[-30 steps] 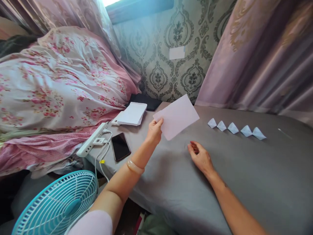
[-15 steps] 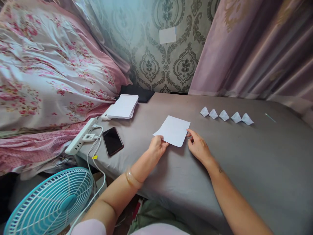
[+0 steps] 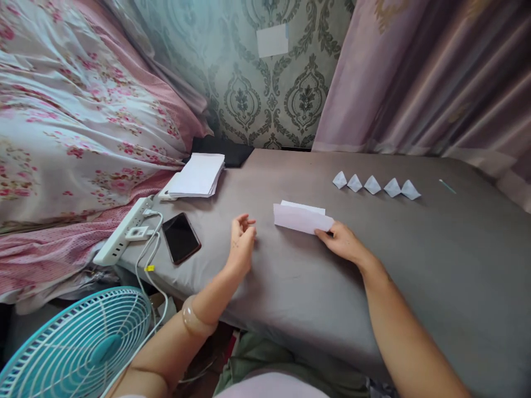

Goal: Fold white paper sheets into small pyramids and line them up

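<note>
A white sheet of paper [image 3: 299,218], bent over so that one part stands in front of the other, is held by its right end. My right hand [image 3: 342,241] grips it there, thumb in front and fingers behind. To the left of the paper, my left hand [image 3: 243,241] is in the air with fingers loosely curled and apart, touching nothing. Several small folded white paper shapes [image 3: 372,185] sit in a row beyond my right hand. A stack of white paper [image 3: 198,174] lies at the back left.
A dark phone [image 3: 181,238] lies left of my left hand. Beside it are a white power strip [image 3: 123,232] and cables at the edge of the grey-covered surface [image 3: 307,298]. A blue fan [image 3: 83,345] stands at lower left. A thin stick [image 3: 448,186] lies far right.
My left hand has let go of the paper and moved left. My right hand now holds the sheet, which has gone from flat to bent over. The view has shifted slightly.
</note>
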A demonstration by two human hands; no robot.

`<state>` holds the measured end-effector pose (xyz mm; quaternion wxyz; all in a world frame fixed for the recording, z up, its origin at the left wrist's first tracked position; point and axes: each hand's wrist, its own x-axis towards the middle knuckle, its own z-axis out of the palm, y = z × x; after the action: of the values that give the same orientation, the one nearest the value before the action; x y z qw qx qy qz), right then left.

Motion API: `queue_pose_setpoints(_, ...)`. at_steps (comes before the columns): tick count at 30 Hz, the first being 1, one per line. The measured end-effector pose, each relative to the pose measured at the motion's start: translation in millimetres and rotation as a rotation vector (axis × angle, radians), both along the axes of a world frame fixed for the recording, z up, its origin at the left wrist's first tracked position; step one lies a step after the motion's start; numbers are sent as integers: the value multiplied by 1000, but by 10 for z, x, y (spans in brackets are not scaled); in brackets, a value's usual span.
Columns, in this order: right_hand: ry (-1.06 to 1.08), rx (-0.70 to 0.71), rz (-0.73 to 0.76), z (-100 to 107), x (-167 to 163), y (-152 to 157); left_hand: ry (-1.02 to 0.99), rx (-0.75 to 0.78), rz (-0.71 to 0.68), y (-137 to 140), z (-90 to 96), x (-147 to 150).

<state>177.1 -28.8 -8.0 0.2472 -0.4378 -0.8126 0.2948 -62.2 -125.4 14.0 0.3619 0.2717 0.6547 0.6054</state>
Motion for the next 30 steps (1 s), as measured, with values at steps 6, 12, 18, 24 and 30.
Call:
queue_pose_setpoints(6, -164, -38, -280, -11, -19, -14, 160, -139, -433, 467, 21, -6)
queue_pose_setpoints(12, -217, 55, -440, -108, -35, -33, 433, -160, -418, 709, -187, 123)
queue_pose_setpoints(18, -245, 92, -481, -116, -63, -61, 566, -136, -401, 740, -296, 88)
queue_pose_setpoints(24, -273, 178, -480, -164, -67, -69, 668, -108, -394, 686, -335, 129)
queue_pose_setpoints(30, -315, 207, -487, -138, -69, -83, 1061, -179, -502, 566, -219, 158)
